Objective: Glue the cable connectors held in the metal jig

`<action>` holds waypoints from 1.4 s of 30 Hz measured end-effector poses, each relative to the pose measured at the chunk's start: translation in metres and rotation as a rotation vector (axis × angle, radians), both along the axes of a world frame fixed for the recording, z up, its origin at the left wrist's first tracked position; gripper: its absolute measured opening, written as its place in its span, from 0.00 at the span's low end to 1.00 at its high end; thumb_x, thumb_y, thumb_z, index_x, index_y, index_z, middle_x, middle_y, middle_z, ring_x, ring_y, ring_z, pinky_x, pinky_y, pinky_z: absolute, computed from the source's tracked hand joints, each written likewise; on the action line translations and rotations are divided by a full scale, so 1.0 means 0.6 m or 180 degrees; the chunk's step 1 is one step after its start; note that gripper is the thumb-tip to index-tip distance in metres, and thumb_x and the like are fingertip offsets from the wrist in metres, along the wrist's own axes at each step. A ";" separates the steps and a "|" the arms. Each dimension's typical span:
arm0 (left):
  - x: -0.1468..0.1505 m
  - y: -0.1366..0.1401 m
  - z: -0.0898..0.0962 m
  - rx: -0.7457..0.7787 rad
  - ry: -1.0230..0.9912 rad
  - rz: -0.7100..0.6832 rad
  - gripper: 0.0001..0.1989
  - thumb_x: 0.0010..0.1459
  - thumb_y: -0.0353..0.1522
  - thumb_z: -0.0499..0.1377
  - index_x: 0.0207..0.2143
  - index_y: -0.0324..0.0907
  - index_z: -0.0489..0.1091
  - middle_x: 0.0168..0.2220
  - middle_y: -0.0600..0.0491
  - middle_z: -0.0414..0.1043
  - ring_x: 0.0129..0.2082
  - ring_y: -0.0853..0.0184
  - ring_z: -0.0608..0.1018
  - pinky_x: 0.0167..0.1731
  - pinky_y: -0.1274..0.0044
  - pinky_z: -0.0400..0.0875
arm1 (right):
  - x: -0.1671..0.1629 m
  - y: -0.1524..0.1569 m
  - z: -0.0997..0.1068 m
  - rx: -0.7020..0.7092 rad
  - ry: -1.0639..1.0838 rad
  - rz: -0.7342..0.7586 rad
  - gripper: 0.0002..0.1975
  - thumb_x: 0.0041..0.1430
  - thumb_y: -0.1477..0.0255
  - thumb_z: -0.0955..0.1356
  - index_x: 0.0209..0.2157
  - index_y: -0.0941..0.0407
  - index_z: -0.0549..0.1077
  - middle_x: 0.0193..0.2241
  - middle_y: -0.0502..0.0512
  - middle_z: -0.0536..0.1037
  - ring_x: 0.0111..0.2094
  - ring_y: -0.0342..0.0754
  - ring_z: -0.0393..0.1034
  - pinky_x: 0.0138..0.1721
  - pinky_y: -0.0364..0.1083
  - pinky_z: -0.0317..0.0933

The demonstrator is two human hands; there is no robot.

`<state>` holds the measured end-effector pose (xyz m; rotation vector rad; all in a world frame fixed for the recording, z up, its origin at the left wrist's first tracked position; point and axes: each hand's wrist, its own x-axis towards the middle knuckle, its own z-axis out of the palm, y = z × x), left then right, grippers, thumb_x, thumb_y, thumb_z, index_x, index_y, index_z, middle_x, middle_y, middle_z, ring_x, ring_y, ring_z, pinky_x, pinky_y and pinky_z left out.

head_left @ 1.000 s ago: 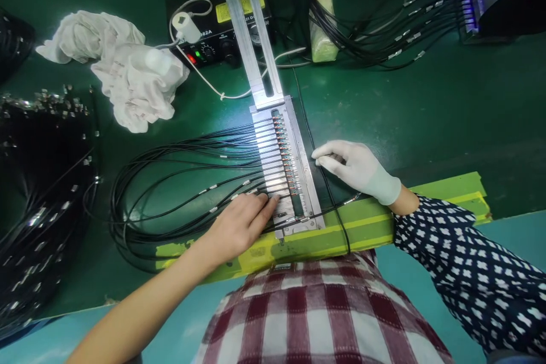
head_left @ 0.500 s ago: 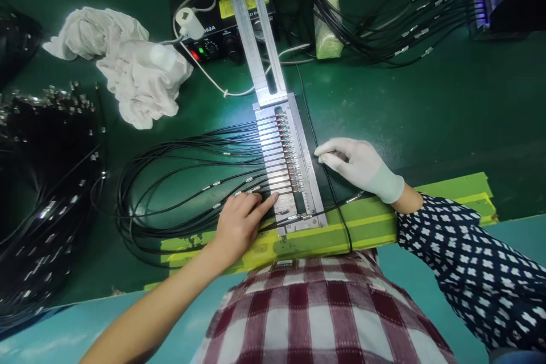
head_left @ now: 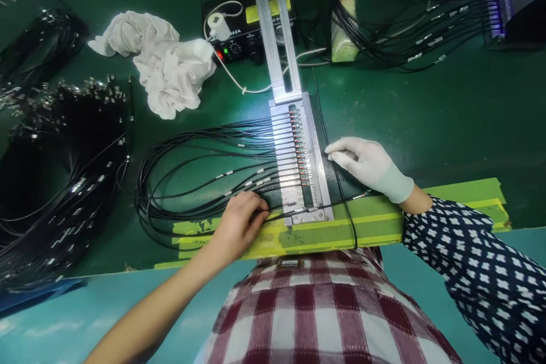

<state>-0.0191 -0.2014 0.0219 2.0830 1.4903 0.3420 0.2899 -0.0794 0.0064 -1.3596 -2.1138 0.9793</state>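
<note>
My bare left hand (head_left: 242, 217) is closed at the lower left edge of the metal fixture (head_left: 285, 153), thumb and forefinger pinched on a black cable. That cable (head_left: 336, 203) runs across the fixture's lower end to a silvery tip under my right wrist. Several black cables (head_left: 183, 135) loop out to the left, their stripped ends lined up in a row in the fixture's slot. My right hand (head_left: 369, 166), in a white glove, hovers right of the fixture with thumb and forefinger drawn together. Its fingertips are beside a thin black cord (head_left: 323, 119); anything between them is hidden.
A black control box (head_left: 239, 48) with lit indicators stands behind, under a slotted metal arm (head_left: 268, 28). White cloth (head_left: 170, 79) and a white bottle (head_left: 196, 51) are left of it. Cable bundles (head_left: 81, 153) fill the left; more cables (head_left: 409, 40) hang at upper right.
My left forefinger, stretched out onto the fixture plate before, has drawn back and down to pinch the cable with the thumb. My right hand keeps its pose; the camera view has shifted left.
</note>
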 end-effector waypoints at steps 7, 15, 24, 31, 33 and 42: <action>0.003 0.014 0.019 0.1288 -0.0351 0.0803 0.04 0.62 0.27 0.57 0.41 0.42 0.67 0.37 0.51 0.68 0.38 0.67 0.72 0.36 0.76 0.70 | -0.001 0.000 0.000 0.0013 -0.0008 0.0039 0.11 0.64 0.69 0.65 0.44 0.53 0.79 0.38 0.51 0.81 0.34 0.48 0.73 0.37 0.47 0.62; 0.043 0.051 0.001 0.1065 -0.0461 -0.0637 0.12 0.63 0.24 0.56 0.47 0.39 0.72 0.37 0.50 0.72 0.37 0.71 0.76 0.37 0.80 0.73 | -0.003 0.000 0.000 0.0023 0.0059 0.0028 0.11 0.64 0.69 0.65 0.43 0.53 0.79 0.38 0.51 0.81 0.33 0.47 0.72 0.37 0.46 0.61; 0.012 0.068 -0.005 0.0753 -0.0288 -0.1215 0.20 0.65 0.23 0.50 0.57 0.41 0.69 0.41 0.47 0.75 0.39 0.69 0.77 0.39 0.79 0.74 | -0.001 0.001 -0.005 0.0091 0.0125 0.0085 0.12 0.65 0.69 0.65 0.43 0.53 0.79 0.39 0.50 0.81 0.34 0.47 0.73 0.38 0.46 0.61; 0.007 0.078 -0.004 0.0857 0.0035 -0.1497 0.21 0.65 0.23 0.49 0.58 0.40 0.67 0.43 0.45 0.75 0.43 0.65 0.78 0.42 0.75 0.74 | 0.001 0.002 -0.004 0.0059 0.0135 0.0117 0.11 0.65 0.70 0.65 0.43 0.53 0.79 0.39 0.49 0.81 0.33 0.46 0.72 0.38 0.46 0.61; 0.005 0.077 -0.003 0.0792 0.0029 -0.1498 0.21 0.65 0.23 0.49 0.59 0.41 0.66 0.44 0.45 0.75 0.43 0.65 0.77 0.42 0.76 0.74 | 0.000 0.002 -0.003 0.0033 0.0142 0.0116 0.11 0.66 0.69 0.65 0.43 0.53 0.79 0.40 0.50 0.81 0.33 0.46 0.72 0.38 0.46 0.62; 0.003 0.077 -0.007 0.0682 0.0063 -0.1524 0.21 0.65 0.22 0.50 0.59 0.39 0.65 0.44 0.46 0.74 0.41 0.67 0.76 0.41 0.77 0.73 | 0.003 0.004 -0.002 0.0047 0.0159 0.0188 0.12 0.67 0.69 0.64 0.44 0.53 0.79 0.40 0.50 0.81 0.36 0.47 0.74 0.40 0.46 0.62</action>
